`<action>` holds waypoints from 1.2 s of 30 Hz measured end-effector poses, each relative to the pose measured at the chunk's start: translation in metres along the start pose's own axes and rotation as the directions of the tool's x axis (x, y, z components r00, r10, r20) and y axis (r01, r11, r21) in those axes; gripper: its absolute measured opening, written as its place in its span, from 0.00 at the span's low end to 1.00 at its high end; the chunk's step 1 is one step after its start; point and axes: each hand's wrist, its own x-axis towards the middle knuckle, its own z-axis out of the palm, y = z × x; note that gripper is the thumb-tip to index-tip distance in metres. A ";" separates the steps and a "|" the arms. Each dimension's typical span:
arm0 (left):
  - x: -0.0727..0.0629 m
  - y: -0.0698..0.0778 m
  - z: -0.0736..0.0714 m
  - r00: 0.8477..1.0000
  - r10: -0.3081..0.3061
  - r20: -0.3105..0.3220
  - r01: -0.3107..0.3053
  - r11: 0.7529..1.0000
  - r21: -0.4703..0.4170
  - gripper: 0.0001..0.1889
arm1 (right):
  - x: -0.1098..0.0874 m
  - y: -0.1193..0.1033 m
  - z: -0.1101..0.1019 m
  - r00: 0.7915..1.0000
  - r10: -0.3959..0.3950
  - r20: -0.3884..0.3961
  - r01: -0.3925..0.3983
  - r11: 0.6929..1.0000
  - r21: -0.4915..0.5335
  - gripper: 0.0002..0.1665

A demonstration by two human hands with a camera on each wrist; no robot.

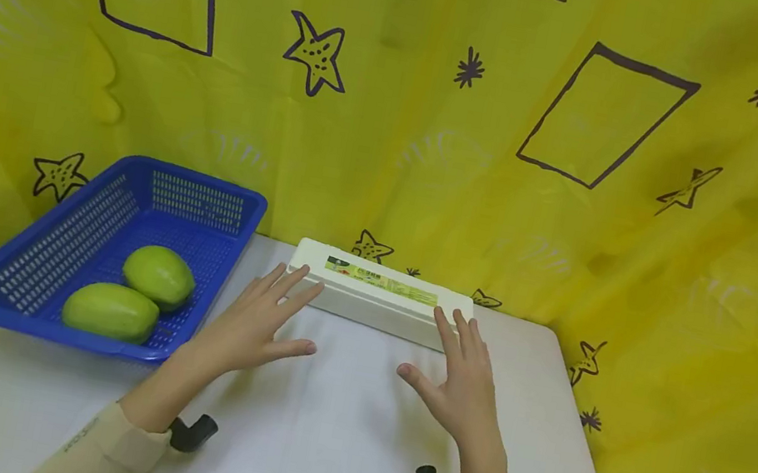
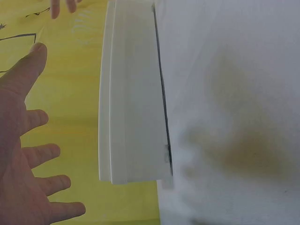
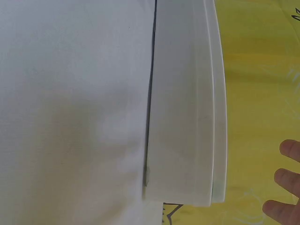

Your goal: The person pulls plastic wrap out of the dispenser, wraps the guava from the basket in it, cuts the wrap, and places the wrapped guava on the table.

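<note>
A long white box (image 1: 380, 315) with a green and yellow printed label (image 1: 382, 279) on its top lies at the back of the table. My left hand (image 1: 257, 325) hovers over the table by the box's left end, fingers spread and holding nothing. Near the right end is my right hand (image 1: 463, 382), its fingers also spread and its palm bare. In the left wrist view the left hand (image 2: 23, 154) shows beside the box (image 2: 140, 93), with a gap between them. Only a few right fingertips (image 3: 286, 180) enter the right wrist view, apart from the box (image 3: 183, 108).
A blue plastic basket (image 1: 236, 245) stands at the left of the table, with two green oval fruits (image 1: 159, 276) in it. The table wears a white cloth (image 1: 329, 431). Behind and at the right hangs a yellow curtain (image 1: 377, 160) with drawn stars and frames.
</note>
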 end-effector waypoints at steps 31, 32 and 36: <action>0.078 -0.019 0.018 0.980 -0.135 0.143 0.131 0.991 0.033 0.42 | 0.066 0.042 0.029 0.977 0.028 0.213 -0.011 0.997 -0.080 0.53; 0.081 -0.020 0.019 0.980 -0.139 0.143 0.135 0.990 0.038 0.42 | 0.067 0.044 0.029 0.975 0.028 0.219 -0.011 0.997 -0.077 0.52; 0.091 -0.024 0.021 0.978 -0.142 0.155 0.133 0.989 0.068 0.42 | 0.070 0.049 0.031 0.967 0.014 0.253 0.000 0.998 -0.055 0.46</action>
